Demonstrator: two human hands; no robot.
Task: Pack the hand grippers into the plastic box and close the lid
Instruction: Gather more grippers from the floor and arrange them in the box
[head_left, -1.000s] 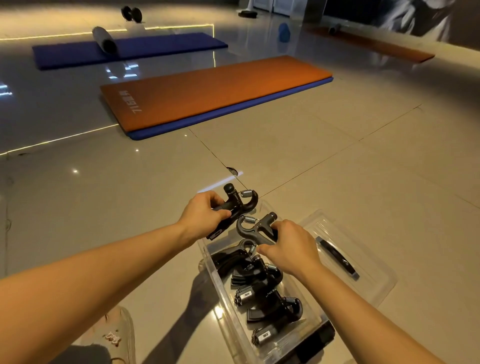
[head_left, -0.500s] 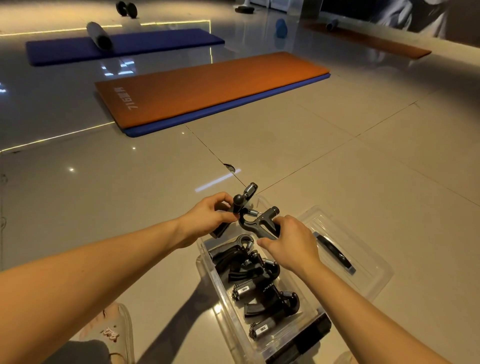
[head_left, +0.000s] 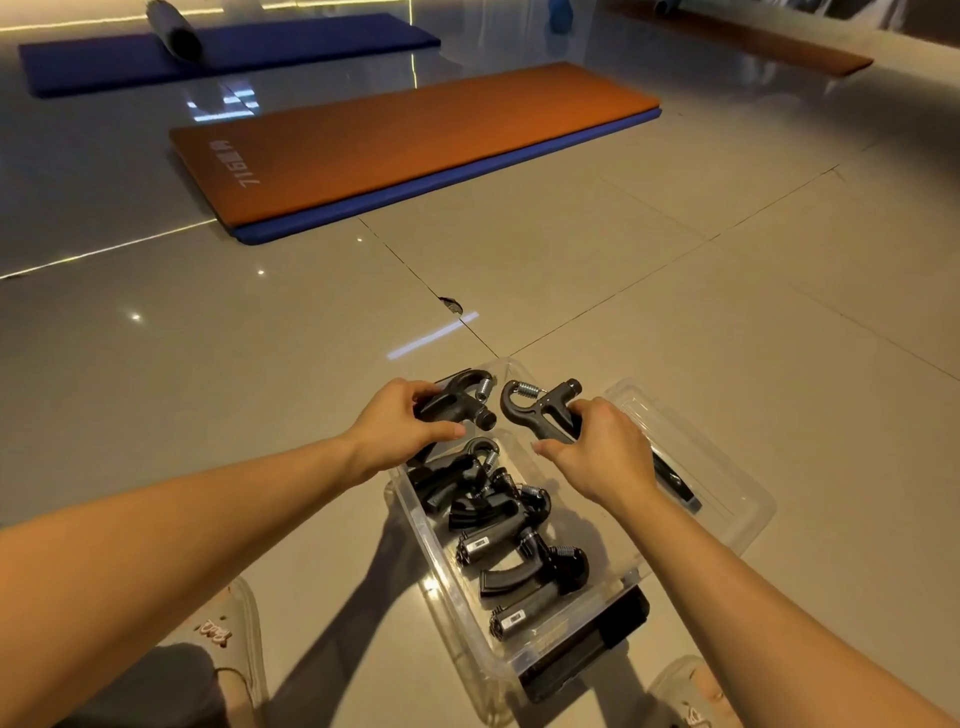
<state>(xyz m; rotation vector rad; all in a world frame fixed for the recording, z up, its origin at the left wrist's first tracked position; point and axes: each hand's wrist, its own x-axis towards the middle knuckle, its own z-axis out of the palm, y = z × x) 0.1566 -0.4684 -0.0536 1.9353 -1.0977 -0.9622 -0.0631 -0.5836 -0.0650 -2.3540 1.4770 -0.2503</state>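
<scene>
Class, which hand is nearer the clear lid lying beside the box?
Right. The right hand overlaps the lid at its left edge; the left hand is across the box, at its opposite wall.

Orange mat (head_left: 415, 140): white print near its left end reads "716", then two characters too blurred to read. Slipper (head_left: 221, 631) at lower left: pinkish script on the strap, illegible. Hand grippers (head_left: 501, 535) in plastic box (head_left: 415, 514): small white labels on two handles, unreadable.
</scene>
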